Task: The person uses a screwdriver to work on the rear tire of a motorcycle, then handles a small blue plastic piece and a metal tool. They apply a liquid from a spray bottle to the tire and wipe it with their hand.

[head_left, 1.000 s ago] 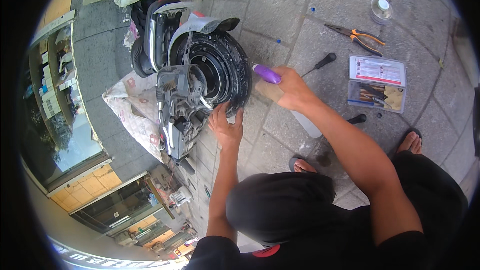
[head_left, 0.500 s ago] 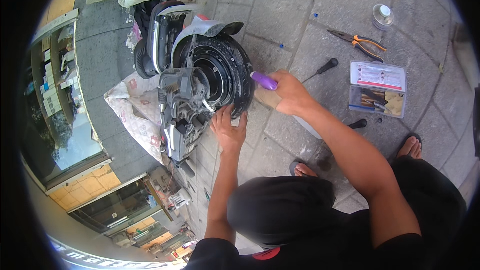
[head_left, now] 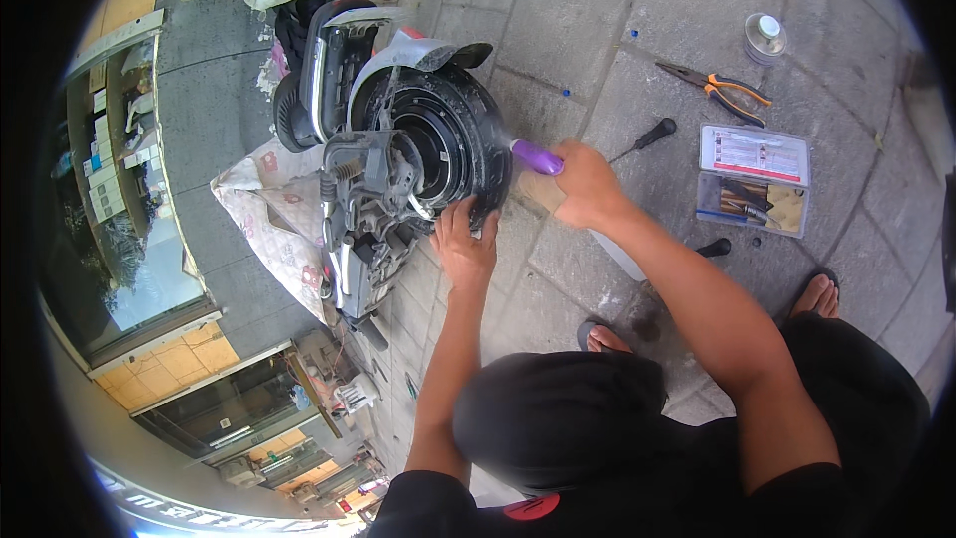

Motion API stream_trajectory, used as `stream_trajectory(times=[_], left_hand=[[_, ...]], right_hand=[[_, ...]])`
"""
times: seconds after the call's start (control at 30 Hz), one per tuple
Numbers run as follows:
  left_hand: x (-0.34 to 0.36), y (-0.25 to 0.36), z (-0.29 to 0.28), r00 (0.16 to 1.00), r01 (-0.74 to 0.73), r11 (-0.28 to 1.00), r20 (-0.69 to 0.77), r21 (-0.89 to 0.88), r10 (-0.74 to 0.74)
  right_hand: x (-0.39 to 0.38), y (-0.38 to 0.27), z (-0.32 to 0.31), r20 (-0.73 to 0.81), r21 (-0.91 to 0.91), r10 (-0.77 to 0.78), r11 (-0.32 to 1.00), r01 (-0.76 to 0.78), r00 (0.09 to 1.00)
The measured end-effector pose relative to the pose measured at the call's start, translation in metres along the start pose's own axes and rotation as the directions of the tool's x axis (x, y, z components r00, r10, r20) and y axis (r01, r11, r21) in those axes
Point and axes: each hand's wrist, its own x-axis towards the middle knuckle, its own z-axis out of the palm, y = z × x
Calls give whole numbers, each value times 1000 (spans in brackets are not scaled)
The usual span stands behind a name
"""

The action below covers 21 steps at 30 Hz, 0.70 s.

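Observation:
A two-wheeled scooter lies tipped over, its wheel and black tyre facing me. My left hand grips the near lower edge of the tyre, fingers over the side and thumb apart on the tread. In my right hand is a purple tool, closed in the fist; its narrow end points at the tread. A pale haze hangs between that end and the tyre. The tool's exact kind and whether it touches the rubber cannot be made out. Something tan shows under the fist.
Orange-handled pliers, a black-handled pointed tool, another black handle, an open plastic case and a white-capped can are on the paving to the right. Patterned cloth lies beyond the scooter. My sandaled feet are near.
My right hand and the purple tool have shifted slightly right. My left hand has moved a little up and right along the tyre, still on its edge.

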Motion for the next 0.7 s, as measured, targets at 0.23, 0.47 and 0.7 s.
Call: stream_trajectory(times=[0.23, 0.47, 0.7], left_hand=[[-31, -39, -5, 997, 33, 995, 67, 96, -39], [-15, -15, -3, 998, -7, 999, 61, 54, 4], [-22, -42, -9, 995, 2, 985, 98, 174, -19]], right_hand=[[-6, -17, -7, -51, 130, 5, 992, 2, 999], [8, 0, -4, -70, -60, -38, 998, 34, 997], [-1, -10, 0, -103, 43, -50, 998, 54, 993]])
